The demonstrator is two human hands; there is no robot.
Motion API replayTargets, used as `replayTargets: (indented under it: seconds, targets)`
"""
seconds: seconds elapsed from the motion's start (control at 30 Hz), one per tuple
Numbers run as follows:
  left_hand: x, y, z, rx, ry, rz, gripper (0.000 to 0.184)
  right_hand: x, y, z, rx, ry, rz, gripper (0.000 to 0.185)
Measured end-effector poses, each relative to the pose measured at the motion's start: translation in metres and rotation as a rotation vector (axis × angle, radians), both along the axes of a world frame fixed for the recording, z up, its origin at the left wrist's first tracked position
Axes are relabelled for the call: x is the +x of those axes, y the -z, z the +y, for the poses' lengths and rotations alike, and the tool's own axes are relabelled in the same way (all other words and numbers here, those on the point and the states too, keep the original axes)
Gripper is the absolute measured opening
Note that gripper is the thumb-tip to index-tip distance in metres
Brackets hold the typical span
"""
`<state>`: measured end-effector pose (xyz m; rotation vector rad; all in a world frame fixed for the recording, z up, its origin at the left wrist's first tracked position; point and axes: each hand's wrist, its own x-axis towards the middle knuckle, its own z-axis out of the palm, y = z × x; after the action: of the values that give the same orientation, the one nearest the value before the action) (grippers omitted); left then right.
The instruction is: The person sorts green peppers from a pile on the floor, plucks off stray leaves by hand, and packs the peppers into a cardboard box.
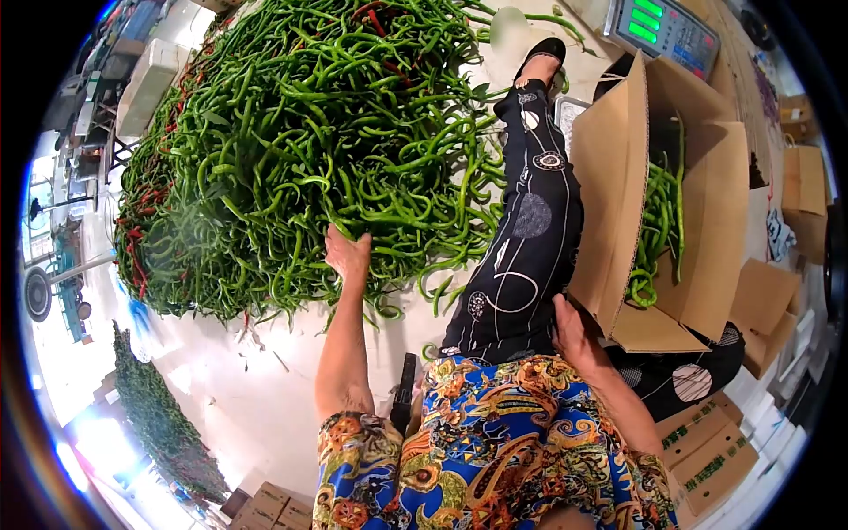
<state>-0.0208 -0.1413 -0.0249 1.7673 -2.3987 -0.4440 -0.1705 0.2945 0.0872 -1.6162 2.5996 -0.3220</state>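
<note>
left hand right at the near edge of the big heap of long green peppers, and it's in contact with them! fingers partly curled, thumb out to the right, fingertips lost among the peppers, so whether it has hold of one i can't tell. the heap spreads ahead of that hand and to both sides, mostly green, with red peppers showing along its far left side and a few near the top.

over to the right hand, lower and well apart from the left: back of the hand showing, fingers loosely bent, up against the side of the patterned black trouser leg. its palm is hidden, so no telling exactly how open it is or whether anything is in there.

just beside that hand, up and to its right, an open cardboard box, flaps spread, with more green peppers inside. the leg stretches between heap and box, foot in a black sandal. beyond the box from the right hand, a scale with green lit digits. loose peppers lie on the pale floor to the right of the left hand, and down to its left, a second green heap.
</note>
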Motion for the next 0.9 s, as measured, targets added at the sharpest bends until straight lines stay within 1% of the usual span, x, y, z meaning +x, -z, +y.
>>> replayTargets:
  seconds: [0.03,0.07,0.13,0.17,0.2,0.23,0.27,0.3,0.33,0.37,0.4,0.43,0.5,0.53,0.6,0.63,0.67,0.7,0.77,0.8,0.83,0.9]
  targets:
    - [-0.004,-0.002,0.002,0.031,-0.049,0.01,0.067,-0.003,0.004,0.002,0.084,-0.062,0.063,0.068]
    - [-0.007,-0.001,0.004,0.002,-0.066,0.051,0.06,-0.006,0.008,0.004,0.167,-0.118,0.129,0.066]
    - [-0.006,-0.01,0.018,-0.031,0.035,0.176,0.054,-0.007,0.006,0.005,0.159,-0.108,0.161,0.064]
    - [-0.006,-0.02,0.026,-0.047,0.091,0.237,0.051,-0.008,-0.014,-0.005,0.068,-0.048,0.126,0.062]
    - [-0.005,-0.031,0.036,-0.031,0.084,0.247,0.047,-0.007,-0.027,-0.01,-0.021,0.011,0.087,0.061]
    - [-0.004,-0.041,0.044,0.032,0.051,0.237,0.049,-0.003,-0.01,0.001,0.009,-0.024,0.126,0.058]
    - [0.0,-0.034,0.042,0.049,0.03,0.229,0.057,0.003,0.019,0.02,0.042,-0.065,0.165,0.055]
    - [0.006,-0.026,0.042,0.065,0.003,0.221,0.064,0.004,0.022,0.023,0.063,-0.069,0.135,0.052]
    - [0.002,-0.027,0.041,0.009,-0.001,0.254,0.074,0.006,0.025,0.026,0.084,-0.071,0.105,0.049]
    - [-0.009,-0.028,0.037,-0.047,-0.003,0.29,0.084,0.001,0.002,0.011,0.095,-0.028,0.011,0.046]
    - [-0.02,-0.028,0.03,-0.023,-0.037,0.262,0.096,-0.004,-0.021,-0.003,0.107,0.019,-0.082,0.042]
    - [-0.032,-0.043,0.027,0.023,-0.022,0.176,0.093,-0.011,-0.041,-0.017,0.198,0.034,-0.139,0.038]
    - [-0.037,-0.035,0.013,0.107,0.103,-0.037,0.086,-0.022,-0.065,-0.039,0.365,0.062,-0.26,0.031]
    - [-0.036,-0.031,0.011,0.023,0.147,0.04,0.078,-0.021,-0.064,-0.04,0.339,0.061,-0.242,0.027]
    - [-0.026,-0.028,0.007,-0.006,0.162,0.087,0.072,-0.017,-0.062,-0.039,0.293,0.066,-0.21,0.02]
    - [-0.021,-0.029,0.007,-0.015,0.169,0.111,0.068,-0.016,-0.062,-0.038,0.3,0.075,-0.241,0.02]
    - [-0.019,-0.047,0.012,0.116,0.148,0.289,0.059,-0.014,-0.063,-0.037,0.309,0.082,-0.271,0.02]
    - [-0.017,-0.067,0.02,0.207,0.149,0.392,0.049,-0.013,-0.064,-0.037,0.317,0.083,-0.3,0.02]
    - [-0.012,-0.103,0.032,0.351,0.091,0.452,0.044,-0.008,-0.042,-0.017,0.309,-0.094,-0.019,0.018]
    - [-0.013,-0.119,0.037,0.38,0.099,0.511,0.041,-0.008,-0.043,-0.017,0.325,-0.111,-0.022,0.017]
    - [-0.007,-0.125,0.037,0.425,0.112,0.515,0.041,-0.008,-0.044,-0.016,0.34,-0.128,-0.025,0.016]
    - [-0.011,-0.151,0.052,0.39,0.178,0.616,0.038,-0.015,-0.079,-0.036,0.413,-0.017,-0.321,0.014]
